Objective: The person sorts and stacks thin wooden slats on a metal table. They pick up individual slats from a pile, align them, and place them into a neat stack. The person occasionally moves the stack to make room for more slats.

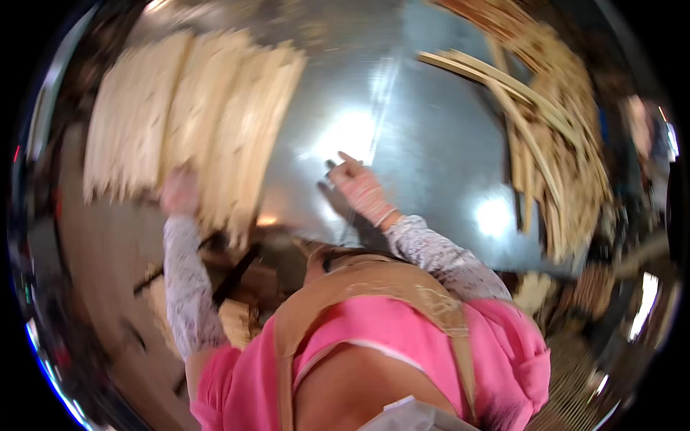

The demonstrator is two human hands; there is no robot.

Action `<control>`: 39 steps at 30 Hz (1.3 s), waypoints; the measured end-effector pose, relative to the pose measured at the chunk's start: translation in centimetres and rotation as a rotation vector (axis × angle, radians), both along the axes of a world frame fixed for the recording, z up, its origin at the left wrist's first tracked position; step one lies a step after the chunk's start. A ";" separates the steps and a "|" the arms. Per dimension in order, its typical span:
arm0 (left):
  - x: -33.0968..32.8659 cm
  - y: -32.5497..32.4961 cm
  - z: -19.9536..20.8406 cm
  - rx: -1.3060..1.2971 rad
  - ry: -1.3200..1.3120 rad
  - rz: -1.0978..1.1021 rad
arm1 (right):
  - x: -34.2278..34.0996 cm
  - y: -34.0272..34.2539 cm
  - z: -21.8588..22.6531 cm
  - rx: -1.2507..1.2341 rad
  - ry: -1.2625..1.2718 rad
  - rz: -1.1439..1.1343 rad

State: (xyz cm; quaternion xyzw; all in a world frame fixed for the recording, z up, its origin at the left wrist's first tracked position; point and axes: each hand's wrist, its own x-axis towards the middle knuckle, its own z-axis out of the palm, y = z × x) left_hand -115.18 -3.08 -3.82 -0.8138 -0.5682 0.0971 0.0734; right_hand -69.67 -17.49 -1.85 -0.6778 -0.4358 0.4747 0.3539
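My left hand (pixel 180 190), in a pale pink glove, is at the near edge of a wide row of light wooden strips (pixel 133 115) on the left. Motion blurs its fingers, so I cannot make out whether they grip a strip. Over the bare metal between the wood piles is my right hand (pixel 359 188), in a pink-and-white knit glove. Its index finger is stretched out and the fingers are apart. A small dark spot shows by its fingertips, too unclear to name. The strips lie side by side in several bands, their near ends uneven.
A shiny metal tabletop (pixel 431 136) reflects bright lights. To the right lies a jumbled heap of thin wooden strips (pixel 568 136), some bowed and crossing one another. Wooden pieces (pixel 237 316) stand below the table's near left edge. Stacked wood (pixel 596 287) is at the lower right.
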 end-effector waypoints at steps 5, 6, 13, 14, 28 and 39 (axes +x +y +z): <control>-3.6 -4.2 -3.3 -0.209 -0.437 0.460 | 10.1 -6.8 -0.5 -0.130 -0.201 0.103; -1.0 -4.3 -2.5 -0.206 -0.710 0.425 | 13.5 -8.3 -1.5 -0.085 -0.266 0.065; 8.8 -8.0 0.4 -0.112 -0.059 0.411 | 42.7 -17.5 -0.2 -0.070 -1.041 -0.401; 10.1 -8.5 0.3 -0.033 -0.021 0.395 | 48.7 -18.4 -1.1 -0.071 -1.184 -0.447; 84.1 -28.8 -0.1 -1.326 -1.877 0.406 | 56.6 -25.7 4.5 0.004 -0.286 0.231; 74.4 -23.1 -0.6 -1.032 -1.599 0.742 | 60.2 -31.2 -5.9 -0.016 -0.725 -0.243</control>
